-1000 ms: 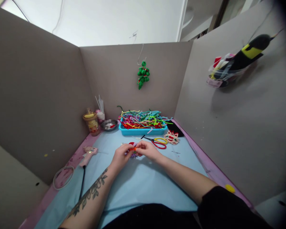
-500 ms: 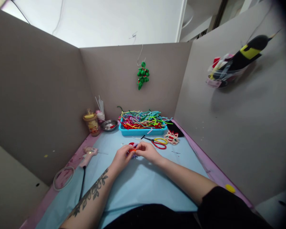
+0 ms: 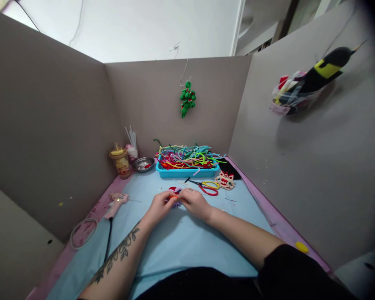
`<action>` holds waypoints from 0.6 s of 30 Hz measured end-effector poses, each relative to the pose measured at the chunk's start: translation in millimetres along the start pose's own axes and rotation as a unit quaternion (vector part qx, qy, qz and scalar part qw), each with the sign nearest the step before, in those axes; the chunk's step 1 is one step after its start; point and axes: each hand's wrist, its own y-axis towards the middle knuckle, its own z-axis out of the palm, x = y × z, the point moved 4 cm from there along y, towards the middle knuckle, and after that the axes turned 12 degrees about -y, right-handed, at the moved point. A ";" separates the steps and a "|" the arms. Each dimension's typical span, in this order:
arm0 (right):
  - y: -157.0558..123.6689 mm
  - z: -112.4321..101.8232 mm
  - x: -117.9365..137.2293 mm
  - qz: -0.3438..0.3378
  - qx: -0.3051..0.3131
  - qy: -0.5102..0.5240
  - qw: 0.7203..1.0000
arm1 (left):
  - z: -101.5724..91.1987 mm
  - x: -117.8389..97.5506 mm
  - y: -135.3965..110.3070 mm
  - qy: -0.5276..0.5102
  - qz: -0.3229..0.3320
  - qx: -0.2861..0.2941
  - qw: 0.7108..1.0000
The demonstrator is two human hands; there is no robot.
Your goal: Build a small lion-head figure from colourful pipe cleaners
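Both hands meet over the middle of the blue cloth, around a small purple, red and orange fuzzy pipe-cleaner piece (image 3: 177,204). My left hand (image 3: 159,205) is closed on its left side, thumb and fingers pinched near the orange part. From the right, my right hand (image 3: 196,203) pinches at the same orange part with curled fingers. The fingers cover much of the piece, so its full shape is hidden. Just beyond my right hand lie scissors (image 3: 210,191) with red and yellow handles.
A blue tray (image 3: 187,173) of colourful pipe cleaners stands at the back, with a pale and red pipe-cleaner figure (image 3: 225,181) to its right. At left are a pink glue gun (image 3: 118,204), a metal bowl (image 3: 143,164) and a lidded cup (image 3: 121,162). Grey panels enclose the table.
My right hand has rolled slightly, its fingers curling more over the piece. My left hand stays nearly where it was, still pinching.
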 end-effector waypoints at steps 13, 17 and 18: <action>0.1 21.7 -15.8 0.353 0.166 0.399 0.829 | -7.5 -10.8 -4.7 0.122 0.167 -0.031 0.978; -1.8 21.3 -16.6 0.375 0.170 0.385 0.826 | -6.6 -12.9 -4.7 0.130 0.189 -0.021 0.973; -1.8 20.7 -16.9 0.379 0.168 0.382 0.826 | -6.3 -12.5 -4.6 0.131 0.191 -0.017 0.973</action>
